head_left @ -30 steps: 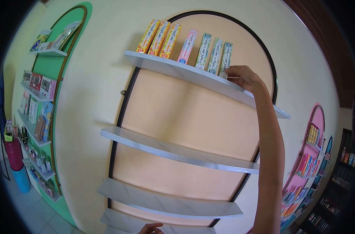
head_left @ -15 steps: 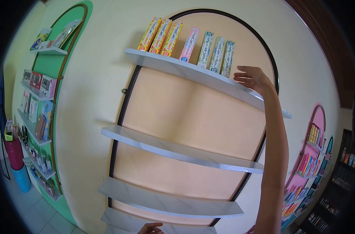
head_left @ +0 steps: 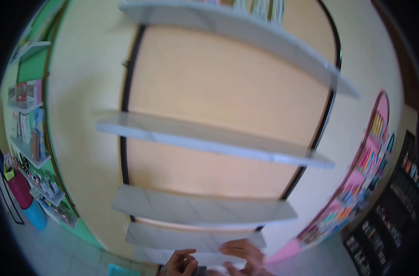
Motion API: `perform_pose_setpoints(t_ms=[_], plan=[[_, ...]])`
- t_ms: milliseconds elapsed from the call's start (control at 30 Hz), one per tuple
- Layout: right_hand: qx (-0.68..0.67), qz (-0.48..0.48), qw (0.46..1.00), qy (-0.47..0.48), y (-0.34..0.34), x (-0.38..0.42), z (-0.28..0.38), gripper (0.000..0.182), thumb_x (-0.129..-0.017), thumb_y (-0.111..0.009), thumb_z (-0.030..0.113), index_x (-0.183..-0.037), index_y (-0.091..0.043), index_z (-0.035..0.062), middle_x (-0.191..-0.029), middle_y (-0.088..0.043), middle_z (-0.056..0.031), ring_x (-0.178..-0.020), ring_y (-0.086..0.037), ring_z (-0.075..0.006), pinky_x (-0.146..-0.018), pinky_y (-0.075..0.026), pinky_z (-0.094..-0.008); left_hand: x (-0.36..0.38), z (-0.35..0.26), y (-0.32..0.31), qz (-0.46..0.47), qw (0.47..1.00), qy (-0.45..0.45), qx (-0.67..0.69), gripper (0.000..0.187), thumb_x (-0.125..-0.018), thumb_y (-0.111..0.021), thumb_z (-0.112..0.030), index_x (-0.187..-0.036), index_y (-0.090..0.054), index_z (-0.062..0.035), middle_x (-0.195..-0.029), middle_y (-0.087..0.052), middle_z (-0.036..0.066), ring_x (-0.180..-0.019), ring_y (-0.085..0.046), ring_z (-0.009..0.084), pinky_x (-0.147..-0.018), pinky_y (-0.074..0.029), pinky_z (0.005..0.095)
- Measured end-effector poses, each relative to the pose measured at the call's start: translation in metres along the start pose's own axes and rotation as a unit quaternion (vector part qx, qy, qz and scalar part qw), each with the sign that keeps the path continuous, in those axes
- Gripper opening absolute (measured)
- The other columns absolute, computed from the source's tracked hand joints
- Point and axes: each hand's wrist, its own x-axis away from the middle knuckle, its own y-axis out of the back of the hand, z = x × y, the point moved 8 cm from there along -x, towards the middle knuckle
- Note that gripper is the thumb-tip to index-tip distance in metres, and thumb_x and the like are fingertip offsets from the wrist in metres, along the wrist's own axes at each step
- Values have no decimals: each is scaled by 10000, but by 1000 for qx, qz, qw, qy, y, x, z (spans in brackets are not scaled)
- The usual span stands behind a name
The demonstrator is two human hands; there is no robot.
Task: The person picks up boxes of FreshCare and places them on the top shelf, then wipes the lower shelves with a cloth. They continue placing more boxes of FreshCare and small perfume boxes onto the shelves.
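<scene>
Head | boxes (head_left: 260, 8) well above | right hand (head_left: 244, 255) parted, empty | left hand (head_left: 180, 263) curled (grip unclear)

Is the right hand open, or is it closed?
Open: the right hand shows its fingers stretched and the thumb apart from them, though blurred.

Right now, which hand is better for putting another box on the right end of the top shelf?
Probably the right hand. Both hands are low, but it is closer to that end of the top shelf, right of the boxes. The left hand would reach across.
</scene>
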Motion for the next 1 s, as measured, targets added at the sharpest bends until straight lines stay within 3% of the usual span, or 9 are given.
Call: perform_pose_setpoints(t_ms=[33, 67, 167, 267, 600, 733, 767, 867, 1000], plan=[[-73, 56, 982, -162, -26, 37, -23, 371, -743, -611, 98, -1074, -501, -27, -956, -579, -152, -884, -565, -237, -763, -452, -340, -1, 6, 3, 17, 999, -29, -18, 273, -817, -545, -51, -1086, -506, -16, -674, -485, -26, -504, -337, 12, -438, -255, 159], [-153, 108, 927, -324, -57, 91, -43, 371, -735, -620, 80, -1070, -496, -17, -1011, -557, -139, -914, -559, -251, -776, -452, -357, 4, 25, 12, -47, 999, 18, 8, 325, -759, -541, -54, -1061, -451, 27, -798, -516, 39, -694, -499, 87, -648, -420, 201], [-354, 39, 748, -560, -118, 243, -37, 450, -822, -544, 175, -1198, -380, -9, -1187, -423, -141, -1113, -416, -218, -931, -351, -338, 20, 57, -1, -29, 998, 32, -53, 210, -756, -533, -36, -948, -472, 24, -789, -477, 32, -674, -481, 88, -644, -408, 217], [-342, 93, 727, -588, -113, 287, -15, 413, -778, -573, 164, -1124, -426, -7, -1046, -485, -174, -991, -473, -273, -869, -359, -350, 47, 106, -25, 37, 986, 151, -57, 219, -783, -509, 15, -998, -474, 2, -755, -451, 7, -693, -469, 53, -588, -394, 173], [-206, -139, 598, -762, -57, 466, -9, 199, -807, -555, 163, -860, -510, -23, -638, -527, -176, -534, -498, -230, -529, -396, -335, 138, 326, -26, 111, 903, 305, -281, 180, -827, -509, -16, -1005, -536, -15, -720, -485, -23, -607, -432, 5, -507, -332, 145], [-74, -201, 515, -830, -15, 559, -3, 263, -818, -555, 199, -681, -464, -6, -514, -451, -170, -425, -423, -304, -442, -342, -366, 217, 442, 8, 334, 737, 412, -419, 284, -767, -580, -151, -1030, -540, -53, -725, -551, 39, -613, -530, 113, -540, -406, 235], [-52, -162, 524, -835, -9, 577, -6, 276, -817, -557, 202, -664, -459, -5, -517, -453, -175, -429, -434, -308, -442, -343, -368, 241, 467, 14, 430, 647, 413, -475, 335, -740, -597, -205, -1041, -540, -70, -727, -575, 63, -620, -564, 166, -561, -431, 276], [-33, -82, 533, -842, -24, 633, -3, 323, -813, -544, 245, -614, -468, 2, -556, -495, -184, -483, -501, -324, -466, -376, -400, 279, 515, 20, 505, 554, 396, -530, 353, -733, -576, -215, -1058, -538, -82, -742, -629, 91, -674, -623, 167, -600, -472, 293], [-74, 163, 501, -847, -106, 706, 24, 336, -804, -493, 318, -669, -551, 16, -638, -567, -183, -616, -577, -337, -561, -452, -434, 296, 586, 51, 510, 510, 380, -579, 339, -728, -566, -207, -1046, -543, -89, -760, -632, 73, -696, -618, 208, -627, -471, 317]])
